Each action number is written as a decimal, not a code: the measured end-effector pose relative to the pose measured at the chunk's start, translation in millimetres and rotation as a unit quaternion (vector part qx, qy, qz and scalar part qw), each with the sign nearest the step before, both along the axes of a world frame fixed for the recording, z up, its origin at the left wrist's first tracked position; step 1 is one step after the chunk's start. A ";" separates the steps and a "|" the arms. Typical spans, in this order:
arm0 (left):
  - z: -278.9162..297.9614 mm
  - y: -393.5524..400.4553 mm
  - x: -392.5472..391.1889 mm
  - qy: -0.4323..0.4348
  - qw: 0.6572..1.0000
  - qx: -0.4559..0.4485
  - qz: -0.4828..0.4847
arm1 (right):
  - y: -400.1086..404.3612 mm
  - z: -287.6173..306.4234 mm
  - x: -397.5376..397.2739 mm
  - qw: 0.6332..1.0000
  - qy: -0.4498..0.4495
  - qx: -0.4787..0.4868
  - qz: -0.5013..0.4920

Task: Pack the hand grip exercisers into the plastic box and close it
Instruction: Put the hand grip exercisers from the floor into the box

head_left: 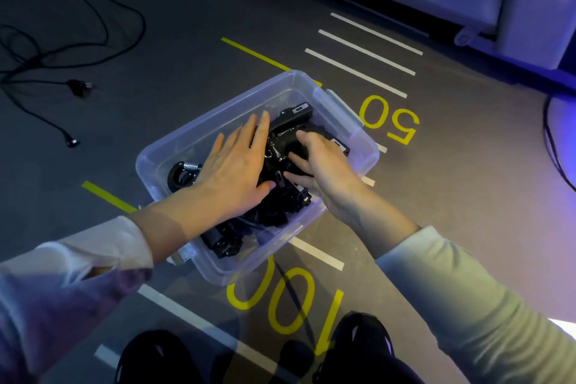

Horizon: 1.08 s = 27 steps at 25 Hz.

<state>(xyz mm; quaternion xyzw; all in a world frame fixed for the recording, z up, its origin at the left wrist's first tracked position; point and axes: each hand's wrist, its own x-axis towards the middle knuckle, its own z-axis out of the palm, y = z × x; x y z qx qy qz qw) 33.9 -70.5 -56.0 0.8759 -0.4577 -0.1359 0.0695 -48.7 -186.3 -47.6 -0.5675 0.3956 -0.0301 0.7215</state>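
Pressing down with straight, slightly spread fingers [260,128], the left hand [232,165] lay flat on the pile of black grips [282,146] inside the box [343,112]. Beside it the right hand [324,165] had its fingers curled round one grip near the middle of the heap, thumb tucked under, as if seating it among the others. The grips filled most of the box floor in a loose tangle, one with a bare spring [191,167] at the left end and others bunched toward the near corner. None showed on the floor [436,196] round the box, so the loading looked close to done, judging only from what was in view. The heap seemed to sit near rim height, which may be why both hands were settling it. The closing was still to come: no lid showed anywhere, though a latch [341,103] hung at the far side. A cable [103,19] lay well apart on the left.
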 end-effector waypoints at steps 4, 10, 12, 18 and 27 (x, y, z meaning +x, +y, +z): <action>-9.9 6.9 3.6 0.042 0.995 0.089 -0.002 | -15.0 -11.4 -1.2 0.851 0.075 -0.482 0.194; -18.0 13.5 4.9 0.060 0.988 0.144 -0.019 | -54.0 -25.5 34.1 0.683 0.158 -0.552 0.451; -18.4 14.3 6.4 0.050 0.989 0.137 -0.015 | -58.1 -23.6 36.7 0.637 0.181 -0.586 0.467; -21.1 10.4 5.5 0.024 0.994 0.106 0.011 | -22.5 -22.2 12.2 0.685 0.199 -0.588 0.380; -19.2 1.9 -0.7 0.041 0.995 0.091 0.006 | -12.5 -20.3 7.5 0.613 0.302 -0.620 0.386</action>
